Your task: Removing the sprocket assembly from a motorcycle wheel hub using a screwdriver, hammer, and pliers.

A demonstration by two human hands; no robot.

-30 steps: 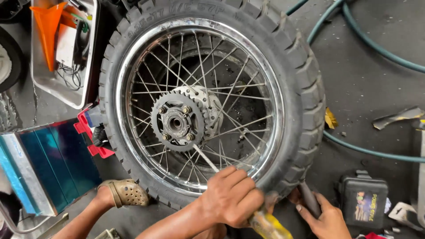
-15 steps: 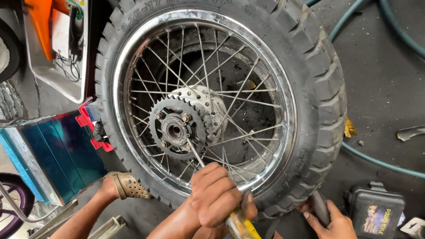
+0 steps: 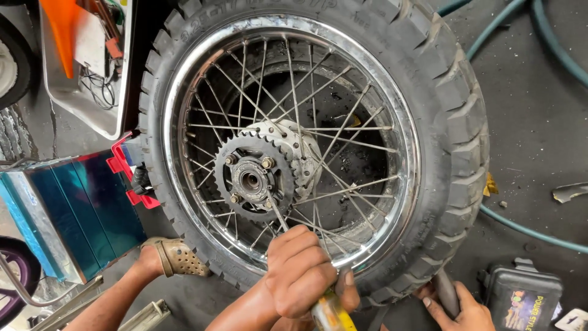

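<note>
Spoked wheel (image 3: pixel 306 147) flat on the floor, knobby tyre, chrome rim, toothed sprocket at hub. Left hand (image 3: pixel 303 276) fisted tight round yellow-handled screwdriver (image 3: pixel 331 312), shaft reaching the hub. Right hand (image 3: pixel 459 306) curled round a dark lever (image 3: pixel 446 291) at the tyre edge

The tyre (image 3: pixel 456 141) is matt black rubber with rough, chunky tread blocks — dusty in places. Its rim (image 3: pixel 401 202) is bright, glossy chromed metal, the thin spokes (image 3: pixel 343 132) duller steel. The sprocket (image 3: pixel 245 156) looks like dark, greasy metal. A blue sheet-metal box (image 3: pixel 73 208) shines — the concrete floor (image 3: pixel 533 122) is rough and stained.
</note>
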